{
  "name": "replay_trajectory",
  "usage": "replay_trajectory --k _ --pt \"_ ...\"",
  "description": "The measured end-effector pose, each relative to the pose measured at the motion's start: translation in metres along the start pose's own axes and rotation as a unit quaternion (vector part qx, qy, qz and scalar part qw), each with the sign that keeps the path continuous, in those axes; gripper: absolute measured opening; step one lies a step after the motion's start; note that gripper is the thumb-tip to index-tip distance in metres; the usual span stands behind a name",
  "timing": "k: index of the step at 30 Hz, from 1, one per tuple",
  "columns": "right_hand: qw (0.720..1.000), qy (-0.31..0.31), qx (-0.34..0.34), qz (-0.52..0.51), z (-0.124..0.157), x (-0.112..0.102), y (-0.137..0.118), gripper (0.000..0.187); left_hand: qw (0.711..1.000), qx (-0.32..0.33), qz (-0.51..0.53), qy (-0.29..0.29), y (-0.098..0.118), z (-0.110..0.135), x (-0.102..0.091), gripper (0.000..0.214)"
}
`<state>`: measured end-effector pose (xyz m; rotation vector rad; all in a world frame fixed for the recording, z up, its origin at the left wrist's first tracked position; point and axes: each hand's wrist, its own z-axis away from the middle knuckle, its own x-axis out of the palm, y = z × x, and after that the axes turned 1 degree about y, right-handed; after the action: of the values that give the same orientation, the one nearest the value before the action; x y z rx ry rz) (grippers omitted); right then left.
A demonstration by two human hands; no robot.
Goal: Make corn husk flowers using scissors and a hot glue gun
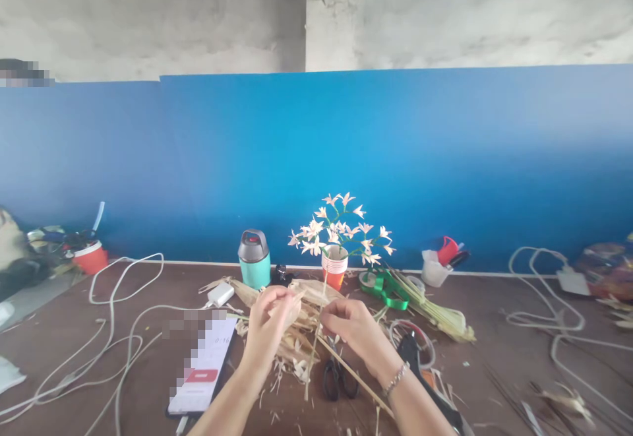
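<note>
Cup (335, 279) holds flowers (338, 227) | left hand (270, 314), right hand (357, 329) before cup: fingers curled, hold unclear | flask (256, 271) left of cup | ribbon (397, 303) right | husks (293, 343), scissors (337, 365) cluttering cup's near side

Lit diffusely, slightly hazy. Shaded darker on the concrete wall (212, 14) left of the pillar (333, 27). Washed with pale glare toward the blue partition's (297, 152) right end. Blurred and stretched near both side edges. Pixelated over part of the phone (216, 360).

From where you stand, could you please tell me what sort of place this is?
Probably a craft workspace: scissors, dry husk-like material and a paper cup of small pale flowers share the brown table.
</note>
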<state>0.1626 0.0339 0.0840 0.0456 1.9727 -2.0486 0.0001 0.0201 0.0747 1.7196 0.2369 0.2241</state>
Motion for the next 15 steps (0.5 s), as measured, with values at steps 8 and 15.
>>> replay_trajectory --k 8,15 --pt "0.995 -0.024 -0.003 -0.096 0.0041 -0.0015 -0.0069 0.011 0.988 -0.091 0.087 -0.090 -0.0095 -0.0030 0.0026 0.023" --pt "0.985 -0.024 -0.047 -0.165 0.0032 0.0050 -0.0064 0.014 0.968 -0.132 0.102 -0.185 0.0001 0.0059 0.0071 0.029"
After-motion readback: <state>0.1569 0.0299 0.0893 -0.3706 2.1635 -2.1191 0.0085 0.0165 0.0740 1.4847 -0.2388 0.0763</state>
